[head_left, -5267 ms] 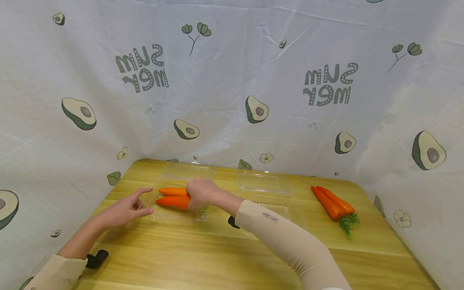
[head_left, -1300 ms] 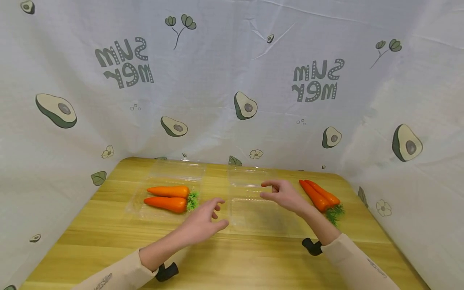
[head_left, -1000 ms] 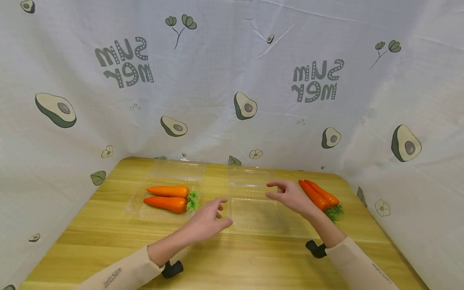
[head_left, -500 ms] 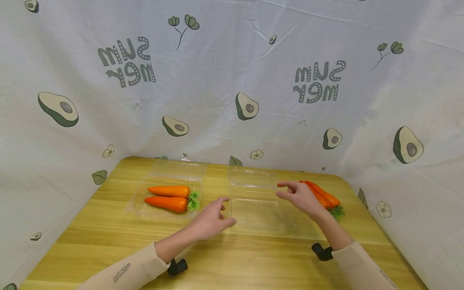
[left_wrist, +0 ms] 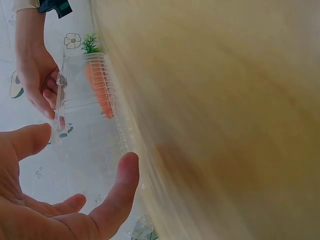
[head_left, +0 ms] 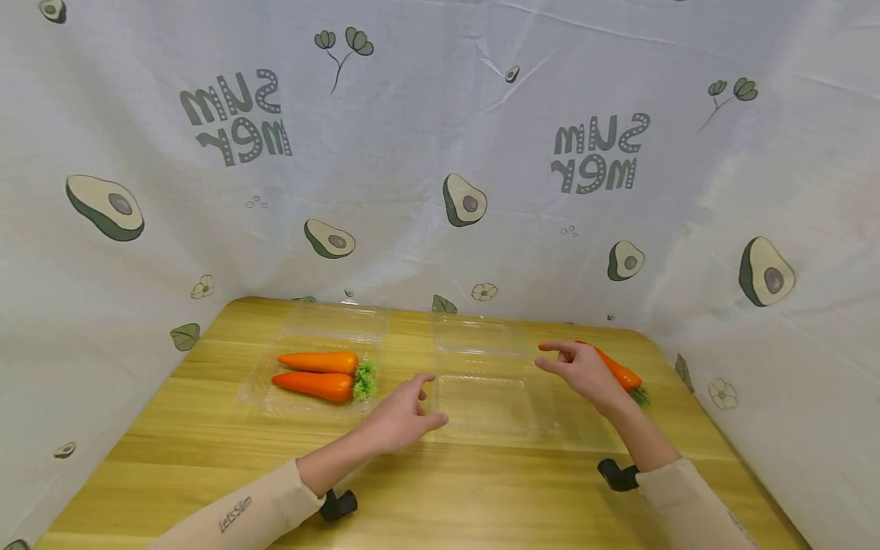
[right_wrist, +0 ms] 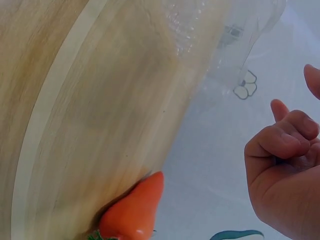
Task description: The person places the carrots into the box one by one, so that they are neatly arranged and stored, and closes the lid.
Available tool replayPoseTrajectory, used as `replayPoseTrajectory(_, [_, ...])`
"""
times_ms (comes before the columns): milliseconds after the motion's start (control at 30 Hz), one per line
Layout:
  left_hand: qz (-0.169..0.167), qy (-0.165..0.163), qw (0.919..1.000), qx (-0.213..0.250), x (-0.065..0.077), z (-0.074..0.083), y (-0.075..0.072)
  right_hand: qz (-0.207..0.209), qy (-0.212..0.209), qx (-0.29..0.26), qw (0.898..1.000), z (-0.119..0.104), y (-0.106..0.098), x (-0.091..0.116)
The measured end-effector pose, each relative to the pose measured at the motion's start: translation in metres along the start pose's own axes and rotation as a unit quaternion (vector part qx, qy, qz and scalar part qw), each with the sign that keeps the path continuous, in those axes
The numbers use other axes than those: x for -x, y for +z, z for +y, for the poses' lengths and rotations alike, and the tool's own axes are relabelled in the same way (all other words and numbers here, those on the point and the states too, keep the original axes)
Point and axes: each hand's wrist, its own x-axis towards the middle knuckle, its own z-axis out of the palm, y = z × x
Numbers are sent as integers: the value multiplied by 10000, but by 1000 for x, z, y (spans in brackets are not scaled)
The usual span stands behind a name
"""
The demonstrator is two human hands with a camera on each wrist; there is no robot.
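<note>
My left hand hovers at the near left corner of a clear plastic clamshell box, thumb and index finger spread, holding nothing. Over on the right, my right hand is held in the air with its fingers loosely bent and nothing in them. It covers part of the pair of orange carrots on the table; one carrot shows past it, and the right wrist view catches a carrot below the hand. Two more carrots with green tops lie side by side in the left clamshell box, its lid folded back.
Both boxes lie with raised lids toward the back of the wooden table. A white curtain printed with avocados hangs behind and at both sides. A black wrist camera mount sits under the left forearm.
My right hand has let go of the carrots in the left box and moved right, now overlapping the right-hand pair. My left hand has shifted right, from the left box to the second box.
</note>
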Motion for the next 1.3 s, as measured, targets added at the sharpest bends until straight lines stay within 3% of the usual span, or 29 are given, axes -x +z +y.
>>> replayPoseTrajectory(400, [-53,61,10000,52,-2,1,2,7,158,-273,9995,15,-11,3])
replayPoseTrajectory(767, [5,-29,10000,47,0,0,4,167,343,192,9991,17,-21,1])
replayPoseTrajectory(1300, [71,8,9999,104,0,0,5,446,653,273,9965,33,-27,-1])
